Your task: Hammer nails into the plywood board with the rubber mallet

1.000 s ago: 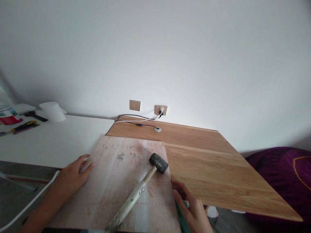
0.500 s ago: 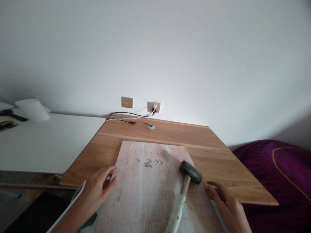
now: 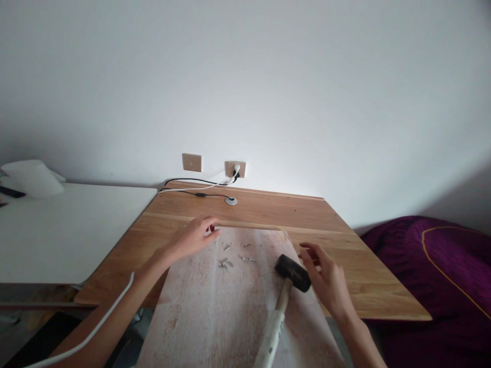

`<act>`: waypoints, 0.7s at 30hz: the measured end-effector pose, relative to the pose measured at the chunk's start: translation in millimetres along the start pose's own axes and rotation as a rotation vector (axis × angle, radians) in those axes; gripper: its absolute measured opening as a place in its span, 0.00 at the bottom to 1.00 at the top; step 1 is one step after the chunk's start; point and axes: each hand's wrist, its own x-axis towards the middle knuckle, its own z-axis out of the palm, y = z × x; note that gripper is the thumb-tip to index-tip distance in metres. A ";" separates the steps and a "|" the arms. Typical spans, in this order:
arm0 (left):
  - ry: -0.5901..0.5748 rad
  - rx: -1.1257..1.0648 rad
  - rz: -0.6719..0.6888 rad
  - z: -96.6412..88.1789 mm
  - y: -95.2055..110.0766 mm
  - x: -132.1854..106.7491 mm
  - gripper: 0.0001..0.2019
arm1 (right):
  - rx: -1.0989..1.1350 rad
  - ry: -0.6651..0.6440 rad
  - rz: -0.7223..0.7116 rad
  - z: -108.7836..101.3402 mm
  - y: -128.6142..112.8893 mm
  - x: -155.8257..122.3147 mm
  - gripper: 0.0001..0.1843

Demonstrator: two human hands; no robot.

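Observation:
A pale whitewashed board (image 3: 215, 312) lies on a wooden desk (image 3: 337, 245) and reaches toward me. Several small metal screws (image 3: 230, 258) are scattered near its far end. My left hand (image 3: 195, 237) hovers at the board's far left corner, fingertips drawn together just left of the screws; whether they hold anything is not visible. A rubber mallet lies on the board, black head (image 3: 292, 272) to the right, pale handle (image 3: 273, 327) running toward me. My right hand (image 3: 326, 278) is beside the mallet head with its fingers apart, holding nothing.
A white table (image 3: 69, 230) adjoins the desk on the left, with a white roll (image 3: 32, 176) at its back. Cables (image 3: 199, 188) run from a wall socket (image 3: 235, 167) to a desk grommet (image 3: 230, 201). A purple beanbag (image 3: 433, 271) sits at the right. A white cord (image 3: 95, 327) hangs along my left arm.
Both hands moved forward over the board: the left from the near left edge up to the screws, the right from the board's right edge to beside the mallet head. The view shifted slightly.

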 end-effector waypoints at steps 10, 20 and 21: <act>0.059 -0.248 -0.034 36.7 -40.9 28.8 0.15 | -0.664 -0.370 -0.467 72.9 -81.7 14.2 0.15; -0.182 -0.303 -0.005 19.7 -28.1 18.1 0.15 | -0.759 -0.481 -0.532 90.4 -67.0 12.3 0.28; -0.219 -0.315 -0.010 18.5 -26.5 17.6 0.14 | -0.753 -0.474 -0.537 91.6 -66.3 11.4 0.27</act>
